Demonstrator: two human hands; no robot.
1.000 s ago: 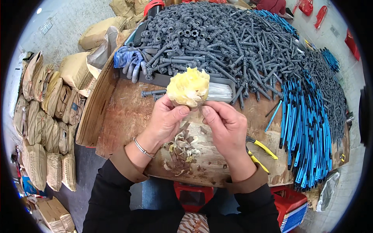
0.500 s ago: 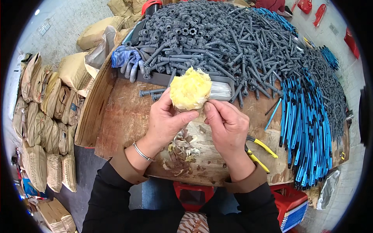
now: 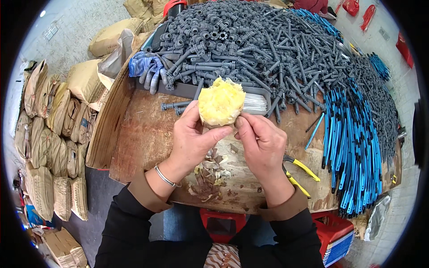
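Note:
A chunk of yellow, crumbly food (image 3: pixel 222 101), which looks like a peeled sweet potato, is held up over the near part of the table. My left hand (image 3: pixel 193 134) wraps round its left side and underside, thumb across the front. At its lower right edge, my right hand (image 3: pixel 260 139) pinches with thumb and forefinger; what lies between those fingertips is mostly hidden. Below, brown and pale peelings (image 3: pixel 208 176) lie scattered on the wooden table (image 3: pixel 140 138). Yellow-handled pliers (image 3: pixel 300 172) rest beside my right wrist.
Grey plastic fittings (image 3: pixel 237 40) are heaped across the far side. A grey tray of thin metal pins (image 3: pixel 255 102) sits behind the food. Blue and black strips (image 3: pixel 351 143) lie at right, blue-grey gloves (image 3: pixel 149 70) at far left. A wooden board (image 3: pixel 109 116) edges the table's left.
The yellow food has tipped slightly and shifted a little to the right in my left hand. My right hand keeps its pinch at the same edge.

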